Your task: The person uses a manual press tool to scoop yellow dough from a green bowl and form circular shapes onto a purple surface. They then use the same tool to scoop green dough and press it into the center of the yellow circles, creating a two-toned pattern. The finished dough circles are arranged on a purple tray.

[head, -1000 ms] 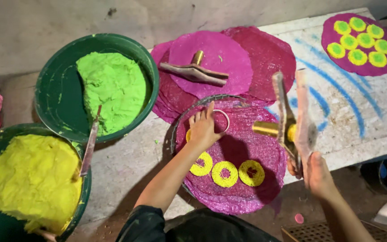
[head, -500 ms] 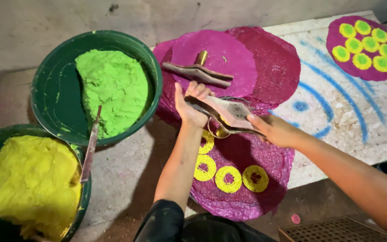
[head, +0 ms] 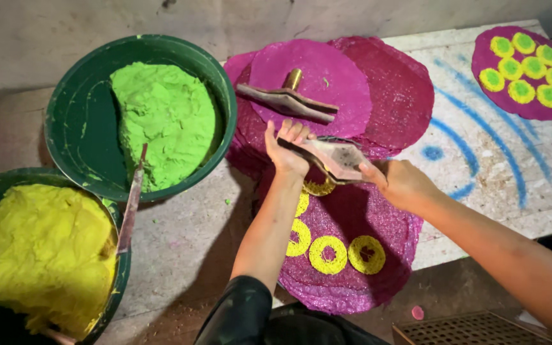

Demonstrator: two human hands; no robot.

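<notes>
My left hand [head: 287, 149] and my right hand [head: 401, 183] hold a flat metal press tool [head: 331, 159] level between them, one hand at each end. It hovers over a round magenta disc [head: 352, 255] that carries several yellow rings [head: 328, 254]; a brass part with yellow paste [head: 318, 187] shows under the tool. A second press tool [head: 289, 101] with a brass handle rests on a stack of magenta discs [head: 333, 76] behind.
A green bowl of lime-green paste [head: 161, 115] with a stick in it stands at the left. A bowl of yellow paste [head: 33, 249] is at the lower left. A finished magenta disc with yellow-green spots [head: 524, 64] lies at the far right on the blue-marked slab [head: 480, 153].
My right hand swung the press tool from upright at the right down to level over the disc. My left hand left the disc and took the tool's other end.
</notes>
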